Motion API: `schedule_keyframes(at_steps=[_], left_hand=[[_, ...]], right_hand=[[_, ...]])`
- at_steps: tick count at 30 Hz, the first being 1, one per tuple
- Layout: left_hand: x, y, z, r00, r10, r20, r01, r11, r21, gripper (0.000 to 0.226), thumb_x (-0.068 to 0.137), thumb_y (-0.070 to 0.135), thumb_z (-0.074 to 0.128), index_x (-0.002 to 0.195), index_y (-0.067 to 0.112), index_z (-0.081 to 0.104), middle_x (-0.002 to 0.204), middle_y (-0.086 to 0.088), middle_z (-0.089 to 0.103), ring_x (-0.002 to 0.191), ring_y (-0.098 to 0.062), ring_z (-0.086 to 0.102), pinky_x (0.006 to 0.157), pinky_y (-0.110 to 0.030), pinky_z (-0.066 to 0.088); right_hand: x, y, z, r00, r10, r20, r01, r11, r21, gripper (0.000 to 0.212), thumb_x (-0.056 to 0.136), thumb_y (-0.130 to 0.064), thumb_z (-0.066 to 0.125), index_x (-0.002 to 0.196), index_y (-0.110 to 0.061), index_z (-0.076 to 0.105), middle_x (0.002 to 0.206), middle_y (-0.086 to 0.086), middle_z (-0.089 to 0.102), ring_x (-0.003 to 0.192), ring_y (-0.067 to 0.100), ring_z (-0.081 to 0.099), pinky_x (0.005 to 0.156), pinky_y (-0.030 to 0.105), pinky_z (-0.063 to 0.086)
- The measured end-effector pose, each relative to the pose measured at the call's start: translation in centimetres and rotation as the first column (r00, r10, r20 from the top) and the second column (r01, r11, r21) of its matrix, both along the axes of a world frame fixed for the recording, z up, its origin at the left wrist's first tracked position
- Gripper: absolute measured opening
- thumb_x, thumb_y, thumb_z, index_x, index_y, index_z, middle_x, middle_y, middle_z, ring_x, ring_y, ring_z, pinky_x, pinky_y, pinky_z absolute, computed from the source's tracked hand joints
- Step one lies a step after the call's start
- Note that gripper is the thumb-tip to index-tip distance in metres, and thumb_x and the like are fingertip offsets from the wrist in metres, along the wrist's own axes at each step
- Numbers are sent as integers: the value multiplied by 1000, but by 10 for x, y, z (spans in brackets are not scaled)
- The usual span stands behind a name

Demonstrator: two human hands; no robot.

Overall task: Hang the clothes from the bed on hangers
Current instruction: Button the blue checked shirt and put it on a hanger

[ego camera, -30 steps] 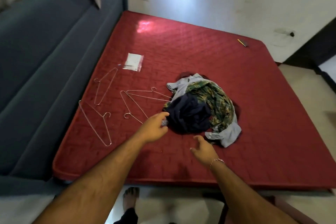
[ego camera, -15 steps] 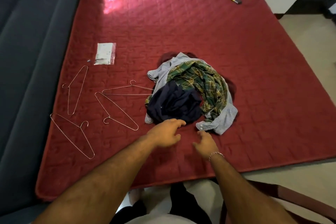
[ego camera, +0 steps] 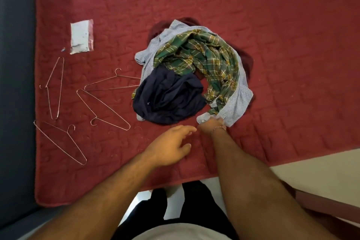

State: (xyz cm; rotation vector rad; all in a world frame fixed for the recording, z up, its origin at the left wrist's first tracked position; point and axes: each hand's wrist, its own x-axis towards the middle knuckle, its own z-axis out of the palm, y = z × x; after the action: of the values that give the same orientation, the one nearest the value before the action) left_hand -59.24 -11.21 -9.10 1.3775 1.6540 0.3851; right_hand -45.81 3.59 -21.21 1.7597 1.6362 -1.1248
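A pile of clothes lies in the middle of the red mattress (ego camera: 272,45): a navy garment (ego camera: 167,99) at the front left, a green plaid shirt (ego camera: 210,54) on top, and a light blue checked shirt (ego camera: 237,101) wrapped around them. My right hand (ego camera: 213,125) is at the near hem of the light blue shirt, fingers curled into the cloth. My left hand (ego camera: 171,146) hovers over the mattress just in front of the navy garment, fingers relaxed and holding nothing. Several wire hangers (ego camera: 103,109) lie flat to the left of the pile.
A small clear plastic packet (ego camera: 81,36) lies beyond the hangers. Dark blue upholstery (ego camera: 15,84) borders the mattress on the left. Pale floor (ego camera: 315,169) shows at the right, with a reddish chair arm (ego camera: 321,204) near my right elbow.
The view has tipped further down over the bed. My right hand moved forward onto the light blue shirt's hem and closed on it. My left hand pulled back slightly from the navy garment.
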Motion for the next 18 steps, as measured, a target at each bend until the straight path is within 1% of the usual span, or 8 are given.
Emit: schedule_keyframes(at_steps=[2, 4, 7, 9, 13, 15, 16, 18], left_hand=[[1, 2, -4, 999, 31, 16, -30, 999, -42, 56, 90, 24, 64, 145, 19, 54, 129, 2, 62, 115, -10, 59, 103, -25, 47], [-1, 7, -8, 994, 99, 41, -95, 991, -99, 54, 94, 19, 66, 146, 21, 52, 125, 5, 62, 112, -11, 60, 101, -33, 50], [-4, 27, -9, 976, 214, 33, -208, 968, -142, 61, 97, 17, 65, 153, 22, 41, 118, 8, 61, 105, -14, 64, 97, -41, 53], [-3, 49, -2, 959, 282, 17, -277, 952, -133, 80, 98, 19, 65, 163, 25, 18, 115, 9, 61, 96, -14, 67, 89, -39, 56], [4, 105, 26, 940, 332, 76, -331, 943, -27, 112, 96, 23, 71, 162, 26, -19, 94, 6, 67, 77, -9, 67, 68, -23, 51], [5, 129, 47, 942, 318, 111, -329, 939, 98, 90, 94, 26, 70, 164, 20, 14, 97, 3, 71, 84, -14, 69, 64, -11, 44], [2, 141, 53, 943, 323, 85, -333, 929, 164, 62, 91, 27, 68, 149, 21, 47, 99, 2, 72, 92, -21, 70, 66, -10, 43], [-5, 160, 80, 921, 390, 15, -381, 889, 255, 14, 89, 24, 67, 102, 25, 71, 94, 3, 74, 95, -29, 71, 72, -26, 51]], right_hand=[[5, 12, -2, 995, -70, -66, 73, 997, 39, 59, 89, -37, 61, 138, -4, 59, 142, 18, 57, 133, 37, 53, 109, 41, 46], [14, 26, -1, 919, -292, -266, 324, 942, 84, 53, 76, -36, 64, 113, 1, 71, 112, 21, 71, 110, 38, 67, 93, 45, 56], [24, 47, 44, 558, -594, -580, 660, 741, -123, 48, 85, -21, 69, 129, -2, 64, 104, 14, 71, 89, 22, 69, 79, 39, 59], [30, 56, 87, 399, -550, -734, 626, 748, -220, 34, 98, -11, 62, 132, -13, 65, 92, 4, 71, 79, 11, 66, 66, 23, 52], [31, 58, 170, 256, -304, -918, 224, 942, -249, 31, 101, 2, 53, 124, -9, 70, 77, 12, 68, 73, 16, 62, 72, 21, 49], [25, 55, 201, 232, -184, -955, 97, 981, -165, 36, 95, 13, 51, 118, -5, 72, 80, 12, 71, 72, 16, 64, 77, 23, 51], [21, 56, 212, 215, -152, -965, 132, 983, -125, 36, 91, 14, 52, 113, -4, 74, 83, 9, 73, 72, 15, 64, 77, 23, 51], [16, 64, 222, 176, -230, -957, 361, 920, -154, 35, 84, 14, 52, 98, -7, 76, 83, 4, 74, 72, 13, 65, 70, 25, 53]])
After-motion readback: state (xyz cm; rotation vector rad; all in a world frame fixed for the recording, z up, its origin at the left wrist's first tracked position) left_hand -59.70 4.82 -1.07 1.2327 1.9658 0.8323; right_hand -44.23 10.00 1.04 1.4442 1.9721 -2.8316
